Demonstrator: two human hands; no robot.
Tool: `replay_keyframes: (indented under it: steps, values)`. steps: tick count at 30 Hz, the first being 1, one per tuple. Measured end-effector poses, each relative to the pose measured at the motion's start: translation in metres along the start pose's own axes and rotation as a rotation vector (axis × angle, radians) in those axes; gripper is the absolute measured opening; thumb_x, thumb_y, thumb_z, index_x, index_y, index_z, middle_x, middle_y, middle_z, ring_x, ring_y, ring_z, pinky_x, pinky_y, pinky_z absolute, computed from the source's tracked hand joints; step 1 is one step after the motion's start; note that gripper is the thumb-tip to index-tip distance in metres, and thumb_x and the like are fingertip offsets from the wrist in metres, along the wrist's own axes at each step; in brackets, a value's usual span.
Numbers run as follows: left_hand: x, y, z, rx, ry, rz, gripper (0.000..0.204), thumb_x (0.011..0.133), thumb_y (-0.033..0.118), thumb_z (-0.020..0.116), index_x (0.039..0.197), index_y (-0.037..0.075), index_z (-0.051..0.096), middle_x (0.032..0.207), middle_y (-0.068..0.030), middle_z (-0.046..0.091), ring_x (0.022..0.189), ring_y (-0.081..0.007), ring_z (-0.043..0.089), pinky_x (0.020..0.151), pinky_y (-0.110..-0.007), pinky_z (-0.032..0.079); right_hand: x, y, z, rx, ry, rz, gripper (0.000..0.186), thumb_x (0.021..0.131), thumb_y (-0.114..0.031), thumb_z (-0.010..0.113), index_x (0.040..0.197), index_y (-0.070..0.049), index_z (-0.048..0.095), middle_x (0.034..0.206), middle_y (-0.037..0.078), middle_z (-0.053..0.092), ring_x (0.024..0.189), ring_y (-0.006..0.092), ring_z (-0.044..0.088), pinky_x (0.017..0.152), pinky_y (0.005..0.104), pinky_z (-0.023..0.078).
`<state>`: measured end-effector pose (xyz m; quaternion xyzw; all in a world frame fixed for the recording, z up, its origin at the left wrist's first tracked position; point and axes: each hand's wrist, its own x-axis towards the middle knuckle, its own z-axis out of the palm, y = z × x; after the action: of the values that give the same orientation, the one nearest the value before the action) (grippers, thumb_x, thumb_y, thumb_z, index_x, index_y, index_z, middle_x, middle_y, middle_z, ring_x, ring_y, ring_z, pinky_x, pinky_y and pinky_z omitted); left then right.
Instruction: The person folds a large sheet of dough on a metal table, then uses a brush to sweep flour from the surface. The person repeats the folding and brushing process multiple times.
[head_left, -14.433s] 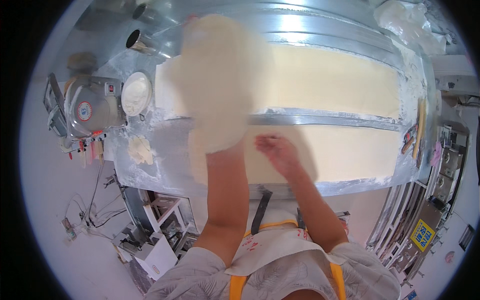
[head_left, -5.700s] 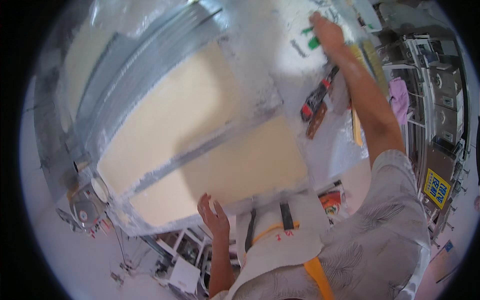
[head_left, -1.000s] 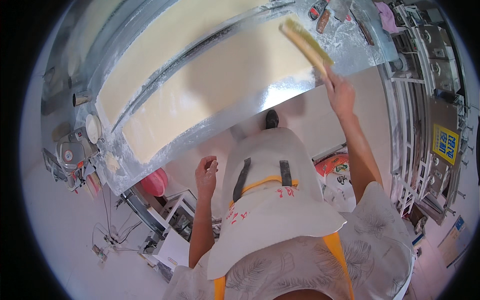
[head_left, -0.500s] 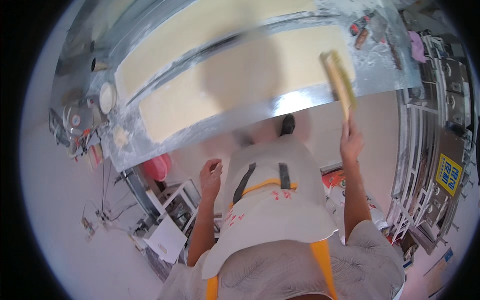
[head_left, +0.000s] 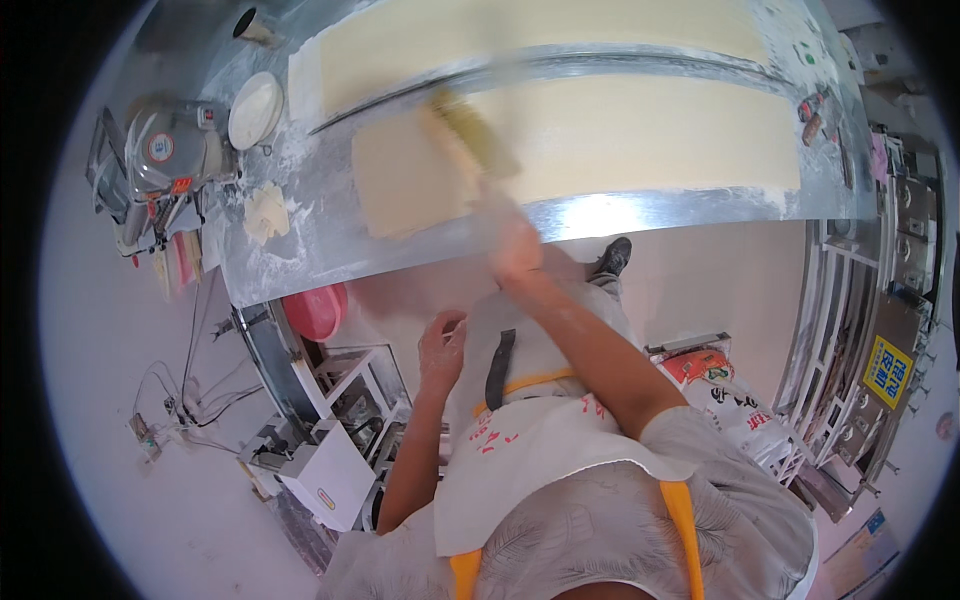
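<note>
My right hand [head_left: 515, 245], blurred, grips the pale handle of a yellow-bristled brush [head_left: 462, 135], whose head is over the left part of the nearer long dough sheet [head_left: 650, 130]. A farther dough sheet [head_left: 620, 25] lies beyond a metal strip [head_left: 620, 65] on the floured steel table [head_left: 300, 270]. My left hand [head_left: 440, 348] hangs below the table edge beside my apron, fingers loosely curled, with nothing seen in them.
At the left stand a white flour dish [head_left: 255, 110], a metal cylinder [head_left: 255, 30] and a grey appliance [head_left: 165, 150]. Tools [head_left: 812, 115] lie at the right end. Below are a pink basin [head_left: 315, 308], a white box [head_left: 325, 475], sacks [head_left: 735, 415] and metal racks [head_left: 830, 350].
My right hand has swept the brush leftward, from the right end of the nearer sheet to its left part. My left hand stays low, curled. The view has turned, levelling the table.
</note>
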<state>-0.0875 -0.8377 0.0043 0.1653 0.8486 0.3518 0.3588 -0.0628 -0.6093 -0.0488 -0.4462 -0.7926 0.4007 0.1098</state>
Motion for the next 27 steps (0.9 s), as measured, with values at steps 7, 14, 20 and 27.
replay_keyframes:
  steps: [7, 14, 20, 27]
  values:
    - [-0.027, -0.103, -0.081, -0.017, 0.115, -0.1, 0.022, 0.102, 0.012, 0.069, 0.121, 0.003, 0.073, 0.102, -0.0081, 0.076, 0.089, -0.0162, 0.072, 0.082, -0.032, 0.058, -0.029, -0.111, 0.031, 0.237, -0.266, -0.014, 0.054, 0.108, -0.035, 0.065, 0.158, -0.019, 0.054, 0.105, 0.012, 0.07, 0.092, 0.0251, 0.071, 0.08, 0.0388, 0.06]
    - [-0.019, -0.126, -0.088, -0.046, 0.075, -0.12, 0.022, 0.103, 0.014, 0.069, 0.12, 0.001, 0.073, 0.101, -0.008, 0.075, 0.087, -0.0157, 0.07, 0.081, -0.032, 0.058, -0.025, -0.027, 0.017, 1.141, -0.407, 0.583, 0.047, 0.108, -0.041, 0.068, 0.146, -0.013, 0.065, 0.076, -0.006, 0.053, 0.055, 0.0026, 0.045, 0.046, 0.0211, 0.036]
    - [-0.027, -0.131, -0.078, -0.115, 0.07, -0.164, 0.022, 0.103, 0.014, 0.069, 0.12, 0.002, 0.073, 0.103, -0.0083, 0.076, 0.09, -0.0161, 0.071, 0.083, -0.032, 0.058, -0.071, 0.095, -0.143, 0.658, 0.168, 0.467, 0.052, 0.111, -0.043, 0.061, 0.151, -0.009, 0.062, 0.073, -0.006, 0.05, 0.055, 0.0016, 0.042, 0.046, 0.0206, 0.035]
    - [-0.025, -0.104, -0.059, -0.061, 0.029, -0.141, 0.022, 0.103, 0.015, 0.069, 0.12, 0.002, 0.073, 0.106, -0.0091, 0.076, 0.094, -0.0171, 0.071, 0.086, -0.033, 0.057, -0.062, 0.034, -0.071, 0.059, 0.209, 0.256, 0.052, 0.11, -0.032, 0.068, 0.158, -0.014, 0.058, 0.112, 0.016, 0.079, 0.089, 0.015, 0.068, 0.079, 0.0373, 0.056]
